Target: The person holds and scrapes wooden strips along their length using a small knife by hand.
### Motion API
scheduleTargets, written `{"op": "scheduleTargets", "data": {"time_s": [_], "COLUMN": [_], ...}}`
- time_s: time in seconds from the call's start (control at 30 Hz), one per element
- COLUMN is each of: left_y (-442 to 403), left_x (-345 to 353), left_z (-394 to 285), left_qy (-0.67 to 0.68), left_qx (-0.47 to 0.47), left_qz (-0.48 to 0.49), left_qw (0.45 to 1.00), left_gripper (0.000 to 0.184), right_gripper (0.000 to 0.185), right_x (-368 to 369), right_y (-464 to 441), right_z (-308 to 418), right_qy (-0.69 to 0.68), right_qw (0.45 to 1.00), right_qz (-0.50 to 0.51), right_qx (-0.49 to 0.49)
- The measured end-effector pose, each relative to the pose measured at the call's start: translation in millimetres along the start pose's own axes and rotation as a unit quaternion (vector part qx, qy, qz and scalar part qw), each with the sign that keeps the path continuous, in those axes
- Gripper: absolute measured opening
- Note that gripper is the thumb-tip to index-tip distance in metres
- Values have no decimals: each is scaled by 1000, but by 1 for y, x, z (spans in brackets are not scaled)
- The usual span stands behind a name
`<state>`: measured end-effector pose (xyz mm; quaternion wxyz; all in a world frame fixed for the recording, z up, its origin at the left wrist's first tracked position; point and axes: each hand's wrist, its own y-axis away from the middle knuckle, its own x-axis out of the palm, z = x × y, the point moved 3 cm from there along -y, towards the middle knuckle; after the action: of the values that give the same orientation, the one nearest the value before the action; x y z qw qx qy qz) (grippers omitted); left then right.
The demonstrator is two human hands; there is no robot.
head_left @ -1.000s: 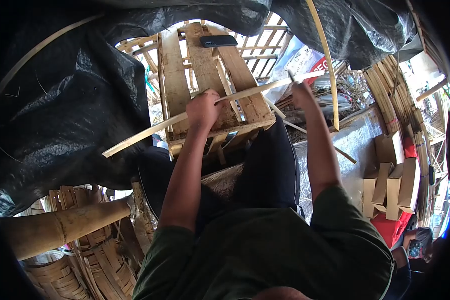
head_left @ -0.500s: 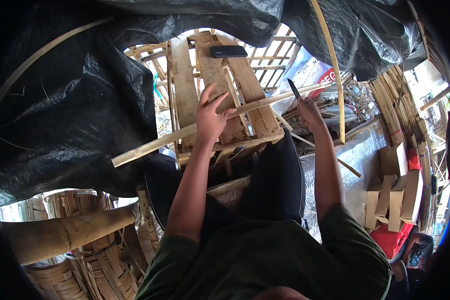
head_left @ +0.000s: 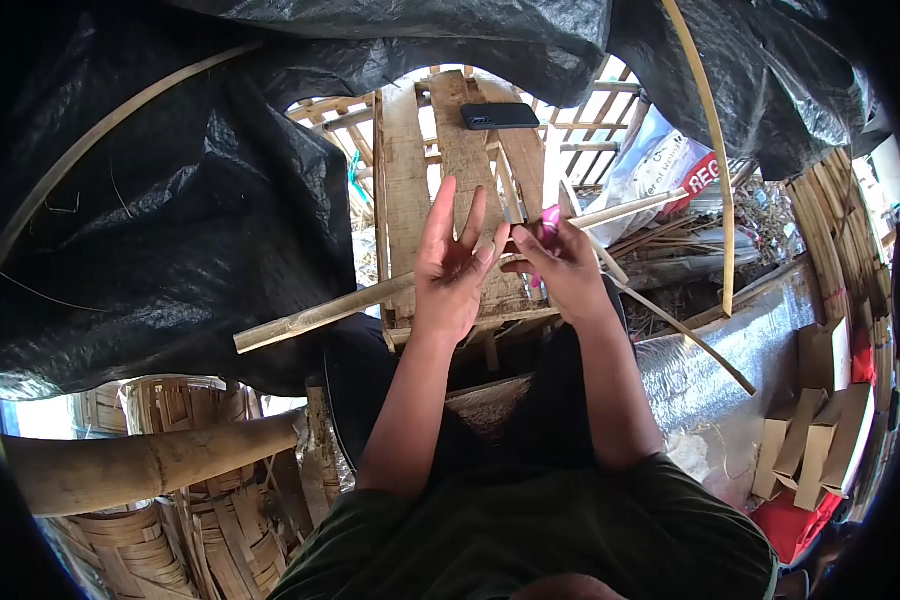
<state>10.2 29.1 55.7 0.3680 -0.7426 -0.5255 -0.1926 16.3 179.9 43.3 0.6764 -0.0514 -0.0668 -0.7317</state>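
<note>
Bamboo strip (head_left: 335,314) looks light, stiff, best held toward eight o'clock; left hand (head_left: 450,285) spread wide, right hand (head_left: 576,275) gripping pink-handled knife (head_left: 551,216).

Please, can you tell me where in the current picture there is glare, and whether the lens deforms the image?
In the head view, the knife blade is washed out nearly white and the silver sheet shines brightly; also in the head view, the black sheet has shiny patches, and the wide lens gives dark, rounded corners.
</note>
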Motion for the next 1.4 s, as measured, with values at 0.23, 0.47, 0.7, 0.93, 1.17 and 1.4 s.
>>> {"op": "scheduleTargets", "data": {"time_s": [0.23,0.47,0.7,0.93,1.17,1.4], "left_y": [-3,-3,-2,3,7,10], "left_x": [12,23,25,34,28,23], "left_z": [-15,-14,0,3,5,3], "left_qy": [62,21,36,29,-26,-63], "left_qx": [27,41,16,10,-14,-32], "left_qz": [57,56,51,44,34,44], "left_qw": [996,997,998,999,999,997], "left_gripper": [83,81,90,94,97,98], "right_gripper": [18,29,33,29,40,39], "right_x": [19,20,21,9,10,-4], "right_y": [0,6,5,-2,-3,-18], "right_z": [18,35,30,23,21,-10], "right_qy": [-192,-148,-176,-179,-50,-4], "right_qw": [981,980,981,976,994,991], "right_qz": [35,56,-23,-114,-29,-65], "right_qx": [-5,-119,-82,-37,-95,-117]}}
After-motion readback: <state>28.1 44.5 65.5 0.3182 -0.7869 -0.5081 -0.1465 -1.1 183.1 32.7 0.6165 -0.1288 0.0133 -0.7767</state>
